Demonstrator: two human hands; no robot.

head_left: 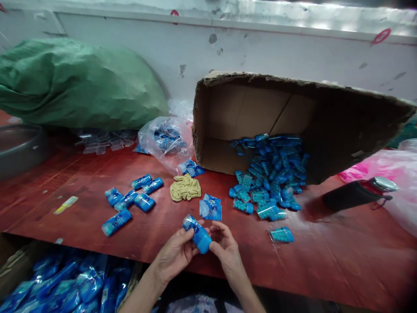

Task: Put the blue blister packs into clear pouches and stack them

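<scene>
Between my two hands, above the table's front edge, is a small blue container with a printed wrapper (198, 234), tilted. My left hand (177, 250) grips its left side, thumb on top. My right hand (228, 250) has its thumb and fingers at the container's lower right end. Just beyond lies a flat printed blue sleeve (210, 208). To the left several wrapped blue containers (125, 200) lie in a loose group. Right of my hands lies one clear container of turquoise pellets with a blue cap (282, 234), with no printed wrapper visible.
A cardboard box (221, 156) lies on its side, unwrapped containers (273, 174) spilling out. Also here are a yellow cloth (185, 188), plastic bag of sleeves (166, 141), green sack (81, 84), black bottle (350, 195) and yellow cutter (66, 204). Wrapped containers (74, 282) fill a box below left.
</scene>
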